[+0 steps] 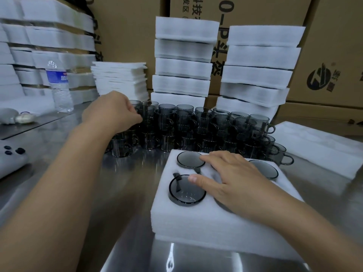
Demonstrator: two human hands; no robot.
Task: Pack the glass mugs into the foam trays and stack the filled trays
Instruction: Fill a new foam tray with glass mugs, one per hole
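A white foam tray [196,218] lies on the steel table in front of me. Smoky glass mugs sit upside down in its pockets: one at the near left [186,190], one at the far left [190,159], one at the far right [264,169]. My right hand [227,177] lies flat over the tray's middle with fingers spread, hiding what is under the palm. Behind the tray stands a crowd of loose grey glass mugs [206,126], stacked two high. My left hand [114,112] reaches to the crowd's left end, fingers curled at a mug [137,108] there.
Two tall stacks of filled foam trays [182,63] [259,65] stand behind the mugs, before cardboard boxes [332,55]. Foam sheets [121,79] are piled at centre left, more foam stacks [49,46] at far left. A water bottle [59,85] stands left. A flat foam sheet [318,146] lies right.
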